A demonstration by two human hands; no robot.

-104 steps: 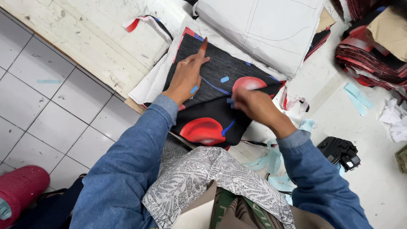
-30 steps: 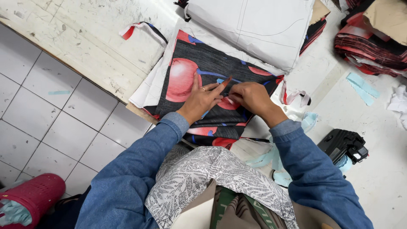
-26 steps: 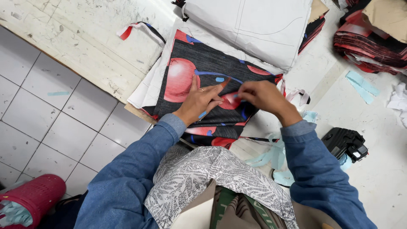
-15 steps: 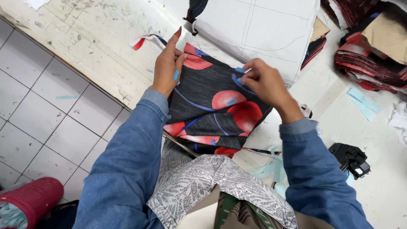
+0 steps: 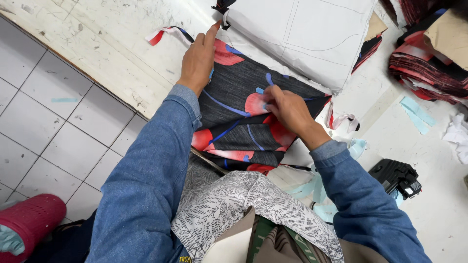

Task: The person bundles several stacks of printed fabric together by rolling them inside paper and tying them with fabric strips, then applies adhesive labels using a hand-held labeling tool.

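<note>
the white worktable [image 5: 97, 44] fills most of the view, scuffed and edged by grey floor tiles on the left. near its front edge lies the dark fabric piece [image 5: 243, 122], black with red and blue shapes, resting on top of a stack of like pieces, just below a big white paper pattern [image 5: 302, 34]. its long axis runs from the person's lap up and away toward the pattern, tilted slightly left, with the far narrow end under the left fingertips. a heap of red and black cloth [image 5: 424, 73] sits well apart at the upper right, and a small black tool [image 5: 397, 178] lies near the right sleeve.

the left hand [image 5: 199, 61] lies flat and spread on the far left edge of the fabric, pressing, not gripping. the right hand [image 5: 287, 109] has its fingers curled narrow on the middle of the cloth; whether it pinches a layer or only presses, i cannot tell.

the likely slip: if the right hand drags while the left only presses lightly, the top layer could skew off the stack and lose its edge alignment. loose scraps [image 5: 341, 122] beside it could also get caught under.
</note>
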